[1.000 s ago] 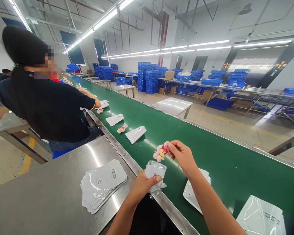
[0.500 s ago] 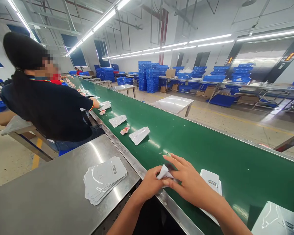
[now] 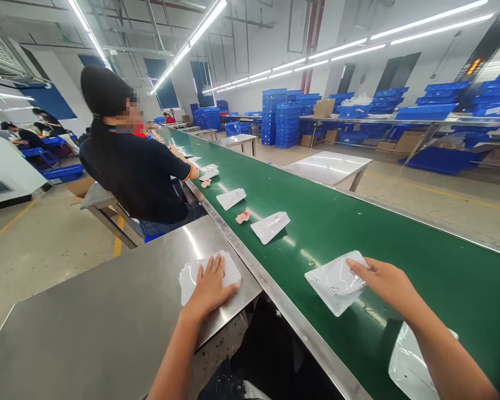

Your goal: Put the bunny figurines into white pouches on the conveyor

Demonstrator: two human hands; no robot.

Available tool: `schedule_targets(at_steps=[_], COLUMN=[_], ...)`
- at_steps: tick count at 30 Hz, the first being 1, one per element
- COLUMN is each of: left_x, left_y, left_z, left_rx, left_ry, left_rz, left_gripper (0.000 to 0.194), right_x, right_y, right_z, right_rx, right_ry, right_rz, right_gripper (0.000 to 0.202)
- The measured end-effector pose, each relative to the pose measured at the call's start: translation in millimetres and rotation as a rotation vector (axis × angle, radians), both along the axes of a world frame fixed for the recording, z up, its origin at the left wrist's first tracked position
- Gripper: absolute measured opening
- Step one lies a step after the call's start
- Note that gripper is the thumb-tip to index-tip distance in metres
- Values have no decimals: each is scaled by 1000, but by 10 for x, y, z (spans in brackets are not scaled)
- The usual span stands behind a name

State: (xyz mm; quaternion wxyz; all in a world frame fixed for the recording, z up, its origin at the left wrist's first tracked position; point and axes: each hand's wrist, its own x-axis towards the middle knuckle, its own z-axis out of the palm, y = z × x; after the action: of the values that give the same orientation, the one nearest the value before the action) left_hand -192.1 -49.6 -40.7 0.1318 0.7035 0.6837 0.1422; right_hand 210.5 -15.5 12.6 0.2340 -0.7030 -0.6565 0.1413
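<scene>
My left hand [image 3: 210, 286] lies with spread fingers on top of a stack of white pouches [image 3: 187, 278] on the metal table. Over the green belt, my right hand [image 3: 377, 278] pinches the right edge of a white pouch [image 3: 333, 280] between thumb and fingers. Another white pouch [image 3: 408, 361] rests on the belt, partly hidden under my right forearm. Farther up the belt are a white pouch [image 3: 270, 226], a small pink figure [image 3: 242, 217] and one more pouch [image 3: 231, 198].
A seated co-worker [image 3: 137, 166] in a dark shirt reaches to the belt at the left. The belt's metal edge [image 3: 250, 261] borders the steel table [image 3: 108, 300]. Beyond the belt stand a low metal table [image 3: 329, 166] and stacked blue crates [image 3: 287, 125].
My hands have moved apart: the left onto the pouch stack, the right to a pouch on the right. The small white piece they held is out of sight. The view has turned left.
</scene>
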Motion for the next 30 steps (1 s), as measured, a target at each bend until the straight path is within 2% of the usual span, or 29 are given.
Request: schedule_targets(at_steps=[3,7,10,12,14,16,18,20,23,25,27,28,30], left_x=[-14,13,24,85,208,367,515,619,701,740,781,801,832], left_y=[-67,-82,-116,-174,-241,-281,-269,-209,-96,-42,-8,6,33], left_z=[-150,-153,-10,160,351,499,551,504,332,208,106,65,7], left_rx=[32,87,104,106,65,-51,-197,-313,-396,-443,-483,-488,-451], left_ry=[57,-1,-103,-214,-372,-560,-765,-991,-1313,-1455,-1563,-1613,-1699], left_rz=[-7,-2,-45,-98,-177,-301,-421,-484,-466,-376,-229,-155,-55], left_gripper=[60,47,47,45,43,39,42,49,57,56,50,48,46], right_x=[173,200,-46,-338,-689,-1033,-1302,-1460,-1519,-1510,-1514,-1527,-1578], right_y=[146,156,58,-39,-146,-240,-293,-290,-189,-53,159,297,625], right_z=[-96,-123,-45,47,151,245,311,343,347,340,323,308,257], right_rx=[-168,30,227,310,328,300,263,251,243,163,-20,-125,-272], right_ry=[-68,-286,-328,-214,-64,9,14,-12,-21,30,152,227,342], right_rz=[-21,-99,-78,43,298,575,738,775,737,745,761,721,552], right_gripper=[43,56,49,38,32,36,31,14,16,15,15,18,28])
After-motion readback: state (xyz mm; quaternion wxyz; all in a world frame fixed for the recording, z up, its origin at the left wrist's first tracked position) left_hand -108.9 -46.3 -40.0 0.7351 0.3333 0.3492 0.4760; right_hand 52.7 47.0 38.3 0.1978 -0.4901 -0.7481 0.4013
